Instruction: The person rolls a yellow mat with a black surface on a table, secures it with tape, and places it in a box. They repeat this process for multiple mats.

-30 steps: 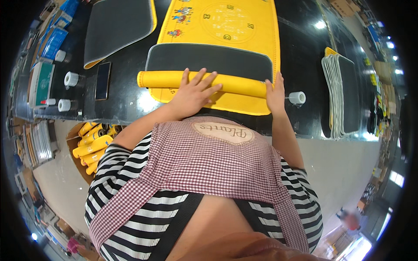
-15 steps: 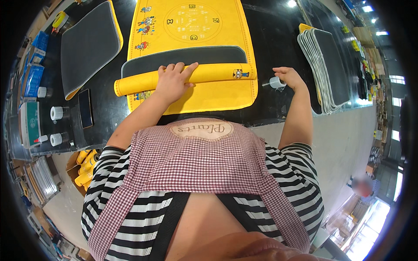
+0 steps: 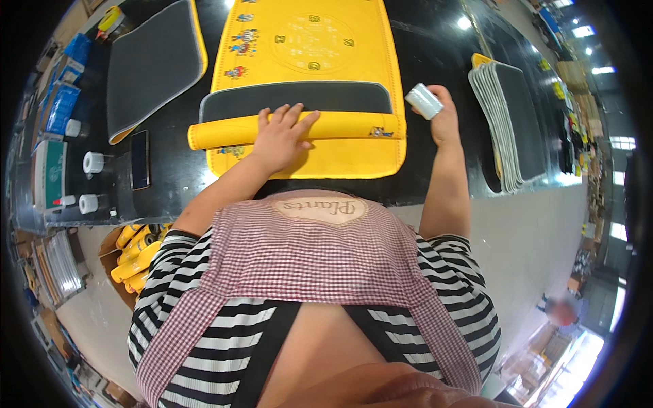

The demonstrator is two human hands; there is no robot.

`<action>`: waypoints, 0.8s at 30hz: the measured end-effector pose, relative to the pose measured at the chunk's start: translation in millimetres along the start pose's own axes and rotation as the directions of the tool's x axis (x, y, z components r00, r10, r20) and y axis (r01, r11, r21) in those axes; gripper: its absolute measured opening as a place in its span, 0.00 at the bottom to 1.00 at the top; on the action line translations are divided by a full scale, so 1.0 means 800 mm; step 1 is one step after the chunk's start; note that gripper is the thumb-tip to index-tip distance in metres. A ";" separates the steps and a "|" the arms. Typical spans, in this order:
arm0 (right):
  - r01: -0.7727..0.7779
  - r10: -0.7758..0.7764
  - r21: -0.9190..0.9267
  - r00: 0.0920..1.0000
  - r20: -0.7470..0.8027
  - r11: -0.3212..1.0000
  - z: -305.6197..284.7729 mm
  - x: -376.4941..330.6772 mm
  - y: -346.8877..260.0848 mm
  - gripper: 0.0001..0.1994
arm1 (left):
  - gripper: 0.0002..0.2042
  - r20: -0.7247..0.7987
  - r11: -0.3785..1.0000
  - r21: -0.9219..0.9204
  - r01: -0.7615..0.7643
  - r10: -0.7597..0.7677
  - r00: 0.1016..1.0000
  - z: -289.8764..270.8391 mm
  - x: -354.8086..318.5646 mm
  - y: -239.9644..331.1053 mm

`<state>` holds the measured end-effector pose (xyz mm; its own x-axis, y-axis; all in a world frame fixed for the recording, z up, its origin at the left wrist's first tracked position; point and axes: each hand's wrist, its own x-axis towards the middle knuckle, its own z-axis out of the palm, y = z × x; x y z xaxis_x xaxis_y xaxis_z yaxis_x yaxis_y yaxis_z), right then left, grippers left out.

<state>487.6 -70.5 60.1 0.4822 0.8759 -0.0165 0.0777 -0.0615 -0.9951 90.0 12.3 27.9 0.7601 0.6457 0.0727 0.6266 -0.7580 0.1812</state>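
Observation:
My left hand (image 3: pixel 277 141) lies with spread fingers on top of a rolled-up yellow mat (image 3: pixel 350 126), pressing it against the layer below. The roll runs crosswise over a flat yellow mat (image 3: pixel 340 161) printed with cartoon figures and a round design. Behind the roll shows a strip of dark grey mat backing (image 3: pixel 299 97) with a light edge. Off the right end of the roll, my right hand (image 3: pixel 445 122) is closed around a whitish, shiny roll of tape (image 3: pixel 424 101), held above the black table. Its thumb is partly hidden.
A stack of grey-backed mats (image 3: pixel 510 122) lies at the right. To the left are another grey-backed mat (image 3: pixel 153 68), a phone (image 3: pixel 140 160), white tape rolls (image 3: pixel 93 162) and blue boxes (image 3: pixel 62 107). Below the table edge stands a carton of yellow rolls (image 3: pixel 139 258).
My right hand has lifted the tape roll off the table and moved it away from me, slightly left. My left hand stays on the rolled mat. The whole view has shifted a little.

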 end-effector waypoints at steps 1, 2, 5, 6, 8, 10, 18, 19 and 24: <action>0.157 -0.140 -0.142 0.982 0.127 0.977 0.061 -0.010 -0.023 0.06 | 0.39 -0.022 1.000 -0.018 -0.003 0.002 1.000 -0.005 -0.003 -0.002; 0.194 -0.157 -0.129 0.955 0.251 0.973 0.095 -0.010 -0.013 0.05 | 0.39 -0.071 0.993 -0.115 -0.030 0.022 0.997 -0.007 -0.003 -0.007; 0.154 -0.097 -0.112 0.910 0.404 0.982 0.213 -0.031 -0.014 0.03 | 0.42 -0.191 0.938 -0.343 -0.048 -0.019 0.981 -0.001 -0.008 -0.025; 0.125 -0.095 -0.038 0.890 0.446 0.991 0.232 -0.030 -0.001 0.05 | 0.43 -0.218 0.907 -0.418 -0.059 -0.037 0.975 -0.004 -0.007 -0.029; 0.296 -0.181 -0.173 0.856 0.484 0.939 0.250 -0.018 0.029 0.05 | 0.43 -0.271 0.822 -0.562 -0.092 -0.079 0.959 -0.015 -0.004 -0.034; 0.414 -0.237 -0.252 0.819 0.523 0.875 0.256 -0.014 0.049 0.06 | 0.36 -0.297 0.787 -0.602 -0.136 -0.063 0.953 -0.031 -0.001 -0.030; 0.585 -0.394 -0.265 0.755 0.524 0.767 0.257 -0.030 0.023 0.20 | 0.04 -0.011 0.643 -0.765 0.023 -0.048 0.999 -0.057 0.069 -0.028; 0.585 -0.425 -0.247 0.765 0.485 0.772 0.256 -0.034 0.027 0.37 | 0.04 0.071 0.632 -0.769 0.097 -0.066 0.995 -0.056 0.081 -0.032; 0.679 -0.482 -0.345 0.716 0.504 0.647 0.242 -0.097 0.025 0.59 | 0.07 0.322 0.780 -0.578 0.239 -0.051 0.945 -0.020 0.102 -0.068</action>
<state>282.8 -46.9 22.8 -0.1323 0.8983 0.4190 0.6792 0.3900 -0.6217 115.3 108.3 39.7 0.7419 0.6195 -0.2566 0.5712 -0.3835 0.7257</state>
